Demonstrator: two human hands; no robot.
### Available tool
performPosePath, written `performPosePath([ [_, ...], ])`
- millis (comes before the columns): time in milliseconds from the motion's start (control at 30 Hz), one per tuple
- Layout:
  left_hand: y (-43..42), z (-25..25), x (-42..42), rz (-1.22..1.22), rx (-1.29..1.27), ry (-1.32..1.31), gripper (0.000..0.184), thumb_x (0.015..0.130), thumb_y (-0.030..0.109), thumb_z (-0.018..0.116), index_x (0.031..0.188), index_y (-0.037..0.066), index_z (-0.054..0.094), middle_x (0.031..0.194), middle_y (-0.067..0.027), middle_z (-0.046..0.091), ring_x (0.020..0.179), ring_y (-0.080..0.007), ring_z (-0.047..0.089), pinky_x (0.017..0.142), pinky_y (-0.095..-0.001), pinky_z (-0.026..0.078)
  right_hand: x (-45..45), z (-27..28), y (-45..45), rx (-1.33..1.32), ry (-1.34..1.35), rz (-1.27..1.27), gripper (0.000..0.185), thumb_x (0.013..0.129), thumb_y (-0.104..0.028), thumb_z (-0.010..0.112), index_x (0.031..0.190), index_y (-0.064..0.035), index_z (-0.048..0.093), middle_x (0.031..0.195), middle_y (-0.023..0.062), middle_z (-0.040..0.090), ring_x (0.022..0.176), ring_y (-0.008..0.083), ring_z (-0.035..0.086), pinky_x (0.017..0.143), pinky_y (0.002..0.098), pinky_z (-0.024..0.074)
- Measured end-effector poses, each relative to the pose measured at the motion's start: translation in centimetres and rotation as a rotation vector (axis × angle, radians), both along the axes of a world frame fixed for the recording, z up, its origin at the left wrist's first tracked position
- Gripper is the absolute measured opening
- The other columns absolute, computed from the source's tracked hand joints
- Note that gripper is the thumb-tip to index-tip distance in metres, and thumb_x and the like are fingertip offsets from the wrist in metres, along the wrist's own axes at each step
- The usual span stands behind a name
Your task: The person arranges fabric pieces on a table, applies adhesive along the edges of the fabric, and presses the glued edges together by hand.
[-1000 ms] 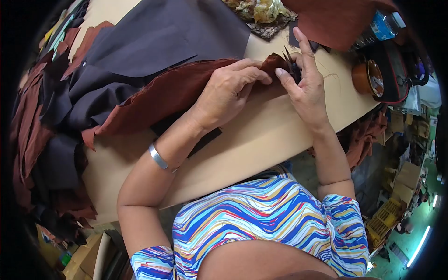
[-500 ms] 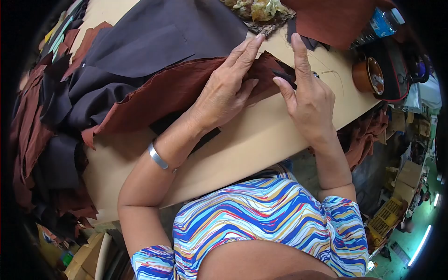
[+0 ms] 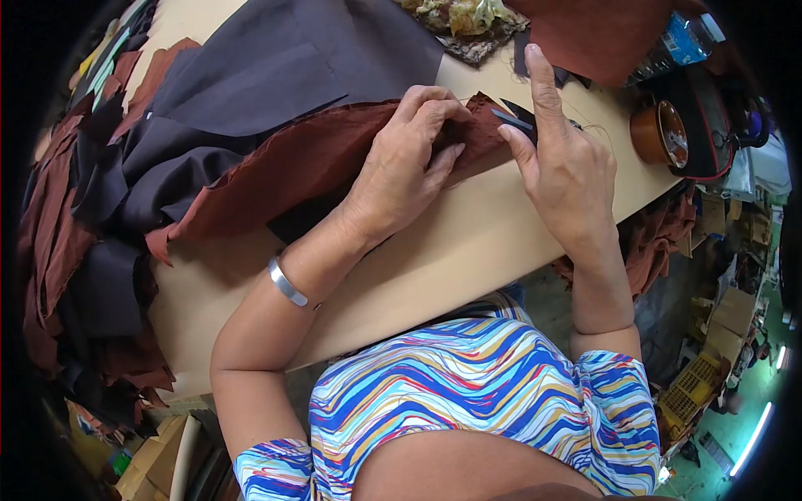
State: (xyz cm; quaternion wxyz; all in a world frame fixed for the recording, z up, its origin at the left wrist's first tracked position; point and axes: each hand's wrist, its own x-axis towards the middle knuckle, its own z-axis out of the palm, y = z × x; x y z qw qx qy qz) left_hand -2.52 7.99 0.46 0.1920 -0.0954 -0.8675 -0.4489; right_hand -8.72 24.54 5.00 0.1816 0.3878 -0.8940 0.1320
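The brown cloth (image 3: 292,160) lies lengthwise on the table (image 3: 468,242), partly over the dark cloth (image 3: 326,63), its narrow end reaching between the two hands. The left hand (image 3: 409,154) rests over that strip with its fingers bent and its thumb held apart from them; the tips are partly hidden, so whether they pinch the fabric or only press it cannot be told. Either way, its place there probably steadies the strip. In the right hand (image 3: 572,171) the index finger points straight out and the thumb stands away, while the other fingers curl under, apparently around the scissors (image 3: 517,122), whose handles are hidden. Carried this way, the tool seems to leave thumb and index free for the cloth. The blades point toward the corner of the strip, close enough to serve it without a long reach, though contact is unclear. Loose thread (image 3: 595,129) lies just beyond the right hand. The cup (image 3: 657,136), bottle (image 3: 689,42) and bag (image 3: 708,138) stand off to the right, seemingly to leave the hands room.
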Motion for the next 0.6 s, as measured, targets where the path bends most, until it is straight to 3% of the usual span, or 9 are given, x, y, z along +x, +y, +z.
performPosePath([
  [333, 0.6, -0.3, 0.0, -0.017, -0.074, 0.055, 0.042, 0.076, -0.008, 0.060, 0.111, 0.007, 0.042, 0.111, -0.0126, 0.043, 0.074, -0.0233, 0.060, 0.066, -0.0318, 0.053, 0.7, 0.4, -1.2, 0.058, 0.064, 0.019, 0.079, 0.075, -0.022, 0.068, 0.142, -0.0160, 0.026, 0.063, 0.0091, 0.058, 0.050, 0.0249, 0.053, 0.050, 0.0339, 0.0439],
  [600, 0.8, -0.4, 0.0, -0.013, -0.130, 0.083, 0.042, 0.076, -0.007, 0.060, 0.110, 0.006, 0.040, 0.109, -0.0135, 0.043, 0.073, -0.0247, 0.059, 0.062, -0.0319, 0.053, 0.1, -0.3, -1.3, 0.064, 0.110, 0.049, 0.071, 0.078, -0.023, 0.066, 0.140, -0.0176, 0.032, 0.061, 0.0084, 0.057, 0.049, 0.0234, 0.053, 0.050, 0.0339, 0.0432],
])
